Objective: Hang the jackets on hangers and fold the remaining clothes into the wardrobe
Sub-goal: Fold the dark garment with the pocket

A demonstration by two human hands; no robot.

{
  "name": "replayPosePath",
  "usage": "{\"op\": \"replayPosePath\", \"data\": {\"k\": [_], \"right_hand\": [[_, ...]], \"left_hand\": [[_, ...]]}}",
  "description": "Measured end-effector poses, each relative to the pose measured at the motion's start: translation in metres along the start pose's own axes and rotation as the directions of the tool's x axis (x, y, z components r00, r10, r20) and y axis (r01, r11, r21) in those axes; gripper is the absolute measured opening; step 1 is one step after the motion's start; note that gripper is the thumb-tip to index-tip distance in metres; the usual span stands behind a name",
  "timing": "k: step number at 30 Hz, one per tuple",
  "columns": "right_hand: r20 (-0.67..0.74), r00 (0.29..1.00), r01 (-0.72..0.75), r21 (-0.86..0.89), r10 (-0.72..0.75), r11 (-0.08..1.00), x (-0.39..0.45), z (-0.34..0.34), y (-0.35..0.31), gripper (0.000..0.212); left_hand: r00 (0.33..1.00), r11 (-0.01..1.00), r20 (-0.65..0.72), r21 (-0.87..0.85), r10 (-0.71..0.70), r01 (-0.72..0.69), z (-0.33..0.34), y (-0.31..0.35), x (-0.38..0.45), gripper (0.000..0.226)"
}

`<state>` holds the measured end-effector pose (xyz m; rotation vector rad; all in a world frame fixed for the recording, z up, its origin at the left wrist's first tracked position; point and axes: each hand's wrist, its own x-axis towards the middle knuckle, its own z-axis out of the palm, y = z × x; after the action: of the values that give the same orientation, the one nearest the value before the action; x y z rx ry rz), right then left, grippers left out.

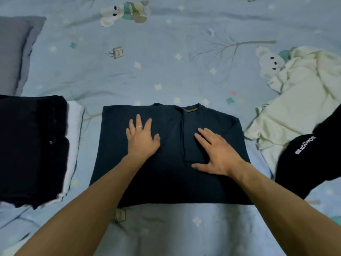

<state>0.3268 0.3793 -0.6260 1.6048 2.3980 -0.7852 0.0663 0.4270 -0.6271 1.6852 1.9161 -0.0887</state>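
Light-blue bedsheet (166, 58) w/ bear and tree print fills the view; you're looking down at it. Centre, near you: dark top (166, 178) lies flat, collar at the far edge, both sleeves folded in across the body. Your left hand (141, 139) rests flat on its left half, fingers spread and straight, ring on one finger, gripping nothing. Your right hand (219, 154) lies flat on the right half, fingers straight, partly over the folded-in sleeve, thumb stretched out toward the left; it holds nothing either, just presses on the cloth.

Left of the top, apart from it: folded stack (35, 148), dark item on top, white one under it showing along the right edge. Far left: grey pillow (16, 52). Right side: crumpled cream garment (299, 100), and near it, overlapping its near-right part, a black garment (310, 159) w/ white lettering.
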Motion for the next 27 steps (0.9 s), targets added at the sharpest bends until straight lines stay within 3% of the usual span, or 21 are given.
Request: {"op": "replayPosePath", "data": {"k": [2, 3, 5, 6, 7, 9, 10, 12, 16, 21, 27], "right_hand": [[0.095, 0.995, 0.015, -0.031, -0.012, 0.999, -0.013, -0.002, 0.015, 0.096], [0.055, 0.998, 0.001, 0.004, -0.001, 1.0, -0.019, -0.001, 0.026, 0.081], [-0.186, 0.977, -0.066, 0.213, 0.106, 0.975, -0.018, -0.001, 0.032, 0.035], [-0.301, 0.913, -0.144, 0.396, 0.277, 0.907, -0.013, -0.003, 0.032, 0.017], [-0.328, 0.806, -0.233, 0.589, 0.493, 0.774, -0.009, -0.007, 0.034, 0.015], [-0.131, 0.607, -0.343, 0.846, 0.784, 0.407, -0.003, -0.014, 0.045, 0.028], [-0.013, 0.562, -0.371, 0.89, 0.827, 0.267, -0.004, -0.016, 0.052, 0.035], [0.124, 0.585, -0.41, 0.898, 0.801, 0.16, -0.012, -0.017, 0.061, 0.043], [0.15, 0.691, -0.381, 0.907, 0.707, 0.181, -0.035, -0.012, 0.061, 0.035], [0.035, 0.687, -0.415, 0.839, 0.726, 0.352, -0.064, -0.011, 0.062, 0.028], [-0.177, 0.723, -0.359, 0.73, 0.668, 0.581, -0.09, -0.011, 0.02, 0.045]], "left_hand": [[0.996, 0.99, 0.024, 0.112, 0.083, -0.086, 0.016, 0.019, -0.005, 0.067], [0.991, 0.98, 0.027, 0.151, 0.129, -0.131, 0.027, 0.032, -0.007, 0.066], [0.982, 0.966, 0.025, 0.178, 0.186, -0.187, 0.039, 0.044, -0.009, 0.062], [0.978, 0.962, 0.027, 0.172, 0.209, -0.21, 0.043, 0.047, -0.009, 0.061], [0.973, 0.96, 0.035, 0.161, 0.228, -0.231, 0.047, 0.052, -0.009, 0.06], [0.969, 0.956, 0.032, 0.161, 0.244, -0.246, 0.052, 0.058, -0.008, 0.06], [0.969, 0.951, 0.027, 0.186, 0.245, -0.246, 0.054, 0.061, -0.009, 0.062], [0.965, 0.925, 0.023, 0.282, 0.26, -0.256, 0.059, 0.063, -0.015, 0.065], [0.924, 0.836, 0.055, 0.408, 0.379, -0.367, 0.078, 0.065, -0.042, 0.066], [0.942, 0.871, 0.065, 0.366, 0.329, -0.329, 0.097, 0.07, -0.06, 0.071], [0.933, 0.893, 0.139, 0.275, 0.331, -0.358, 0.081, 0.061, -0.1, 0.072]]}}
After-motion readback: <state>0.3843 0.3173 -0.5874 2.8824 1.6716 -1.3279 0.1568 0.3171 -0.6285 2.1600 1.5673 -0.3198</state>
